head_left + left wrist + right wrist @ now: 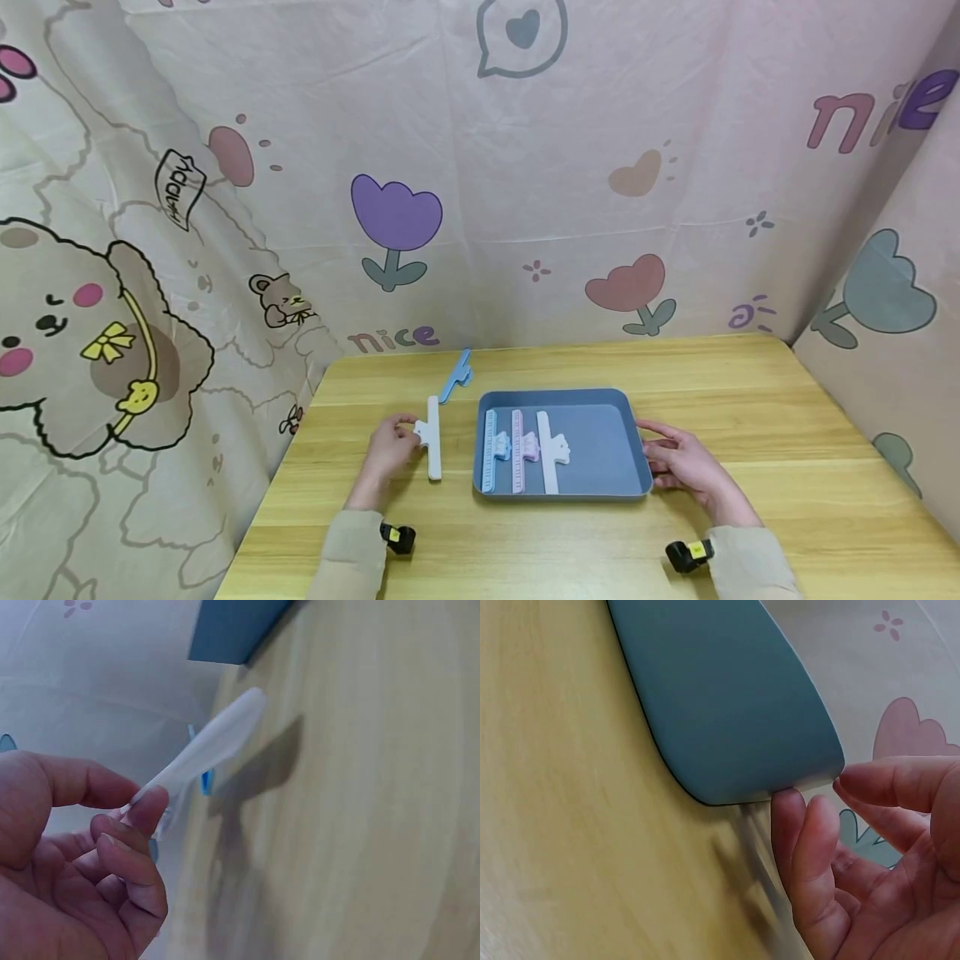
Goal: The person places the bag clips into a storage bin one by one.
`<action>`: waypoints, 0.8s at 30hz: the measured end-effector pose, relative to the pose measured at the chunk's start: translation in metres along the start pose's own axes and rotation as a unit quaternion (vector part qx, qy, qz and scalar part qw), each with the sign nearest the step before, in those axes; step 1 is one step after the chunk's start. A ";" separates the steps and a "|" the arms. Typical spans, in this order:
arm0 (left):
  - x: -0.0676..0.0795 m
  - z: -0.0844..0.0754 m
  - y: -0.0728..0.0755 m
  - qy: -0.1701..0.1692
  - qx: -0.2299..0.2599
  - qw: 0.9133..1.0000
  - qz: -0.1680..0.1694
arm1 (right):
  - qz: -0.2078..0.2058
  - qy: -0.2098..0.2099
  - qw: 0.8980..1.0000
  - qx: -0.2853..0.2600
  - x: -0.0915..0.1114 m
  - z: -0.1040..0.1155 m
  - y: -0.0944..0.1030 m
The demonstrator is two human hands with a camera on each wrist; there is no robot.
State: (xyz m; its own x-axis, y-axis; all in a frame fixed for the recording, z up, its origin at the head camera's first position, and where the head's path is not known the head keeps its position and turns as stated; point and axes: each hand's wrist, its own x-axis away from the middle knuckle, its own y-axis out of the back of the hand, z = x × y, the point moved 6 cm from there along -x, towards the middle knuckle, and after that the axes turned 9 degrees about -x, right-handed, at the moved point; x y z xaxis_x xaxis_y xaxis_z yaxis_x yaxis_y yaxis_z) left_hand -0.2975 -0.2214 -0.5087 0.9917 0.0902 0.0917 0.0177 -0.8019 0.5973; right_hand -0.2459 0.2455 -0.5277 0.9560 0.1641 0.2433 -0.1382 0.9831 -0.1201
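Note:
My left hand [393,450] pinches the scalloped handle of a white bag clip [433,442] between thumb and fingertips. In the left wrist view the clip [217,742] is raised, its shadow cast on the wood. A blue-grey tray [607,433] lies to its right, with a blue clip [490,450], a pink clip [517,450] and a white clip [548,454] side by side in its left half. At the tray's right end, my right hand [686,462] touches the outer wall with its fingertips; the right wrist view shows them against the tray's side [735,712].
Another blue clip [455,379] lies slantwise on the wooden table [555,542], behind the white clip in my left hand. A patterned cloth [495,167] hangs along the table's back edge and both sides.

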 end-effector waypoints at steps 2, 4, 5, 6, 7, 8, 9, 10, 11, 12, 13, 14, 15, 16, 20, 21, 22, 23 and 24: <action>0.002 -0.004 0.004 -0.001 0.003 1.000 -0.011 | -0.002 0.002 1.000 0.004 0.000 0.001 0.000; 0.003 -0.009 0.008 -0.003 0.009 1.000 -0.022 | -0.003 0.005 1.000 0.008 0.001 0.002 -0.001; 0.004 -0.011 0.009 -0.005 0.012 1.000 -0.027 | -0.004 0.006 1.000 0.010 0.001 0.002 -0.001; 0.004 -0.013 0.010 -0.006 0.017 0.999 -0.031 | -0.004 0.007 1.000 0.011 0.001 0.002 -0.001; 0.005 -0.015 0.011 -0.007 0.022 0.999 -0.035 | -0.004 0.007 1.000 0.013 0.001 0.002 -0.001; 0.005 -0.017 0.012 -0.007 0.026 0.999 -0.038 | -0.004 0.008 1.000 0.015 0.001 0.002 -0.001; 0.006 -0.019 0.012 -0.010 0.030 0.999 -0.041 | -0.005 0.008 1.000 0.016 0.000 0.002 -0.001; 0.006 -0.021 0.013 -0.014 0.034 0.998 -0.042 | -0.006 0.008 1.000 0.018 0.000 0.002 -0.001; 0.007 -0.024 0.013 -0.019 0.037 0.998 -0.043 | -0.008 0.008 1.000 0.020 0.000 0.002 -0.001; 0.008 -0.027 0.013 -0.023 0.043 0.998 -0.044 | -0.010 0.008 1.000 0.022 0.000 0.002 -0.001; 0.009 -0.030 0.013 -0.029 0.047 0.997 -0.044 | -0.012 0.008 1.000 0.025 0.000 0.002 -0.001; 0.010 -0.034 0.013 -0.036 0.050 0.997 -0.045 | -0.014 0.008 1.000 0.027 0.000 0.002 -0.001; 0.012 -0.038 0.013 -0.044 0.055 0.997 -0.044 | -0.015 0.008 0.999 0.029 0.000 0.002 -0.001; 0.013 -0.043 0.013 -0.052 0.060 0.996 -0.044 | -0.016 0.008 0.999 0.031 0.001 0.003 -0.001; 0.020 -0.061 0.011 -0.082 0.088 0.992 -0.032 | -0.020 0.007 0.999 0.034 0.001 0.003 -0.002; 0.021 -0.066 0.009 -0.088 0.095 0.991 -0.027 | -0.020 0.006 0.999 0.035 0.001 0.003 -0.002; 0.023 -0.069 0.008 -0.093 0.101 0.990 -0.022 | -0.021 0.005 0.999 0.035 0.001 0.003 -0.002; 0.024 -0.073 0.005 -0.096 0.106 0.990 -0.017 | -0.022 0.004 0.999 0.036 0.001 0.002 -0.002; 0.025 -0.076 0.003 -0.102 0.109 0.989 -0.012 | -0.023 0.004 0.999 0.036 0.001 0.002 -0.002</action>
State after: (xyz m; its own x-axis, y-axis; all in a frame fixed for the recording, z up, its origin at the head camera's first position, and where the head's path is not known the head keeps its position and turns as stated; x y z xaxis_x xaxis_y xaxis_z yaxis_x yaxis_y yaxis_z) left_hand -0.2823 -0.1762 -0.4440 0.9953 0.0074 -0.0966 0.0465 -0.9111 0.4094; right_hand -0.2458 0.2441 -0.5252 0.9638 0.1180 0.2392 -0.1120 0.9930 -0.0386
